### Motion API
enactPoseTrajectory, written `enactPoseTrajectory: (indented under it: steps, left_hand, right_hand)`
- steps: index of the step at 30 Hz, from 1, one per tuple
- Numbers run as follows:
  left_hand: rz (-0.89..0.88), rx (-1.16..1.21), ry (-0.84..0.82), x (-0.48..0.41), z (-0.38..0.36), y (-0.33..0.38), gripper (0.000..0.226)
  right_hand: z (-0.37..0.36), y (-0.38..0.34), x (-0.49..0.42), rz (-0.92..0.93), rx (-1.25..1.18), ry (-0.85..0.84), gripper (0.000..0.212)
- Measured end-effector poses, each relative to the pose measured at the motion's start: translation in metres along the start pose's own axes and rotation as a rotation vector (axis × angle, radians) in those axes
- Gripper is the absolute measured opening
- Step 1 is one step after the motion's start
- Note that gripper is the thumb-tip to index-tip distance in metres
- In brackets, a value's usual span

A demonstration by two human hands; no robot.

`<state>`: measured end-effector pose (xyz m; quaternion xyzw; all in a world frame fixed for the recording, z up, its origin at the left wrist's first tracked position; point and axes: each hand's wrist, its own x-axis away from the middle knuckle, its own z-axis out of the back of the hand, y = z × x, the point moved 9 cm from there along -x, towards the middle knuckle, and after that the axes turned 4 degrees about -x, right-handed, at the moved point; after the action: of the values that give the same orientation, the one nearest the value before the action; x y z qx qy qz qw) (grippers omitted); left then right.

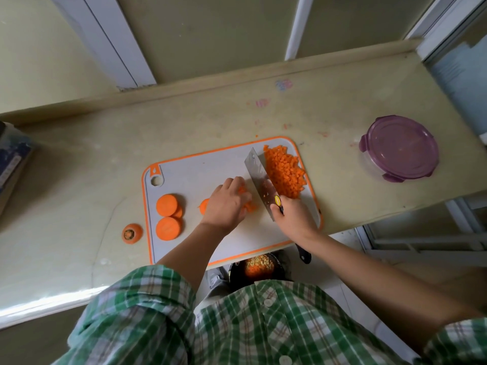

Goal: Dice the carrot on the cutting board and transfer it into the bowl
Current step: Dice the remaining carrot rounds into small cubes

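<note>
Your right hand point(292, 216) is wrapped tight around the handle of the broad steel cleaver point(259, 177), blade angled across the grey cutting board with the orange rim point(200, 164), while your left hand point(226, 204) is curled down over a small batch of carrot strips and cubes point(247, 204), fingers bent and pinning them just left of the blade. A good heap of finished orange carrot dice point(284, 172) is piled at the far right corner of the board, right against the flat of the cleaver, so the bulk of the chopping looks done. But there's more to come: two stacks of thick round carrot slices point(168, 216) wait untouched at the left end of the board, and another piece peeks out from under your left wrist. The stubby carrot top point(131, 233) sits off the board on the pale bench point(79, 164), just left of the near corner; that's scrap, by the look of it. Down below the near edge of the bench, a dark bowl point(257, 267) already holds some diced bits, orange and pale yellow, partly hidden by your green plaid shirt point(237, 325). A round container with a purple lid point(399, 147) stands closed, well off to the right. I'd call it past halfway on dicing, with the big transfer of the heap not yet made.
</note>
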<state>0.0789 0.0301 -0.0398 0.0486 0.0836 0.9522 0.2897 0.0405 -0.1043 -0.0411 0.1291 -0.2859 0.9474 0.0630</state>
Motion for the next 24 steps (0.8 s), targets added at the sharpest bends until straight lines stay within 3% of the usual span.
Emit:
enactPoseTrajectory:
  steps: [4, 7, 10, 16, 24]
  left_hand:
    - [0.060, 0.069, 0.039, -0.005, 0.003, -0.001, 0.015]
    - [0.236, 0.089, 0.061, -0.004, 0.007, -0.021, 0.018]
    - [0.389, 0.134, -0.017, -0.001, 0.002, -0.038, 0.025]
    - [0.356, 0.253, 0.004, 0.009, -0.004, -0.034, 0.063]
    - [0.268, 0.186, -0.057, 0.013, -0.014, -0.030, 0.070]
  right_hand:
    - [0.002, 0.004, 0.001, -0.017, -0.038, -0.008, 0.029]
    - [0.004, 0.005, 0.001, -0.031, -0.035, -0.005, 0.033]
    - [0.004, 0.003, 0.002, -0.017, -0.014, -0.005, 0.026]
    - [-0.003, -0.011, 0.008, 0.049, 0.120, 0.031, 0.020]
    - [-0.012, -0.018, 0.013, 0.058, 0.142, 0.001, 0.016]
